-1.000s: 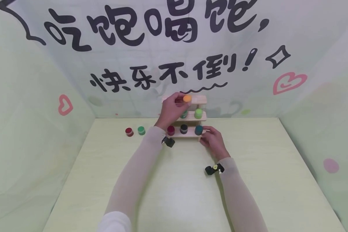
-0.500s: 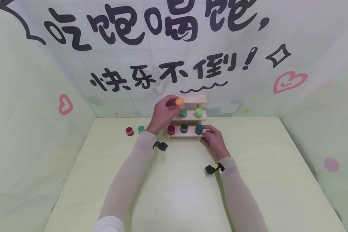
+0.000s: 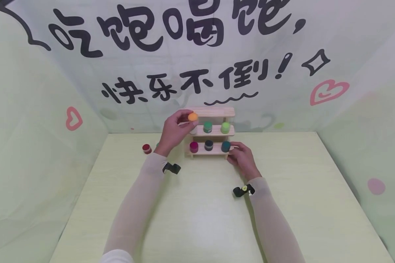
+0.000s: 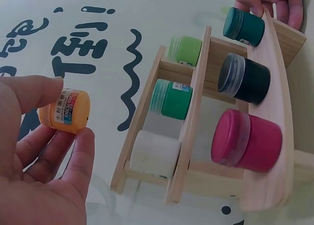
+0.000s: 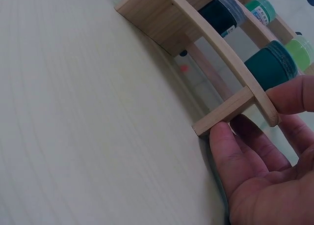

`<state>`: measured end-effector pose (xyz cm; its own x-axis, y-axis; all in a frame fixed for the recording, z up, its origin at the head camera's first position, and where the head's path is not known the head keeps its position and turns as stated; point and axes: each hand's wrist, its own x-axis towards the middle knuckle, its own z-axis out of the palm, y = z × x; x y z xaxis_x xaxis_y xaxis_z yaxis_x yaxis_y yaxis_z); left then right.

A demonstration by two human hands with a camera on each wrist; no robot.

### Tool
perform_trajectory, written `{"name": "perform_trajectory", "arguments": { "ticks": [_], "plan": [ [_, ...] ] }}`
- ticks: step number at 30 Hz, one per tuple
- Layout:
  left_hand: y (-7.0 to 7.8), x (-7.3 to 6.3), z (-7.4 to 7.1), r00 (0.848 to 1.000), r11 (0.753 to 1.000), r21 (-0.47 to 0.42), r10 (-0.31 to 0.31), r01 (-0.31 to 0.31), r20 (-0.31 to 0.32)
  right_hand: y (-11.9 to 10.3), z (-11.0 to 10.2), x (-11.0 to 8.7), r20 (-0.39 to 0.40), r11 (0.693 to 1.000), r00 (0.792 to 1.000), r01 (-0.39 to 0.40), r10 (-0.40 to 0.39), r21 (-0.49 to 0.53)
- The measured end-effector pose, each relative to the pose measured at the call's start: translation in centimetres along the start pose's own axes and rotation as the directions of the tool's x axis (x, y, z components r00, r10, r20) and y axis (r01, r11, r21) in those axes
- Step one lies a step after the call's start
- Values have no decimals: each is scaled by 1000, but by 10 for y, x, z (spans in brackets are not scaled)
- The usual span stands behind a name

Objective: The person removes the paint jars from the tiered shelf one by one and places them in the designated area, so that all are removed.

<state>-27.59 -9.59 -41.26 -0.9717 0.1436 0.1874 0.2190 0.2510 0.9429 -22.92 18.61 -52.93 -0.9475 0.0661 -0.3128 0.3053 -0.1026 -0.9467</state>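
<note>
My left hand (image 3: 173, 132) pinches an orange paint jar (image 4: 71, 111) between thumb and fingers, held in the air by the left end of a three-step wooden rack (image 3: 214, 111). On the middle step stand a white jar (image 4: 155, 154), a green jar (image 3: 207, 127) and a light green jar (image 3: 225, 128). The lowest step carries a magenta jar (image 3: 194, 147), a dark, nearly black jar (image 3: 209, 145) and a teal jar (image 3: 225, 147). At that step's right end, my right hand (image 3: 243, 160) grips the rack, thumb at the board and fingers by the leg.
A red jar (image 3: 146, 148) stands on the pale table (image 3: 200, 215) left of the rack. Beside it a green jar (image 3: 157, 145) is mostly hidden by my left wrist. A printed cloth backdrop (image 3: 171, 109) rises right behind the rack.
My left hand has moved left and slightly down with the orange jar, from before the top step's middle to its left end. The right hand stays on the rack.
</note>
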Motion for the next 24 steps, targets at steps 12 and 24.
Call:
{"name": "perform_trajectory", "arguments": {
  "ticks": [12,24],
  "plan": [
    [-15,-23,-27,999,999,-1,-38,38,-9,2,-1,2,-9,999,1000,13,-14,-37],
    [-45,-39,-63,993,999,13,-50,51,-103,2,-1,2,-6,999,1000,-4,4,-32]
  ]
}}
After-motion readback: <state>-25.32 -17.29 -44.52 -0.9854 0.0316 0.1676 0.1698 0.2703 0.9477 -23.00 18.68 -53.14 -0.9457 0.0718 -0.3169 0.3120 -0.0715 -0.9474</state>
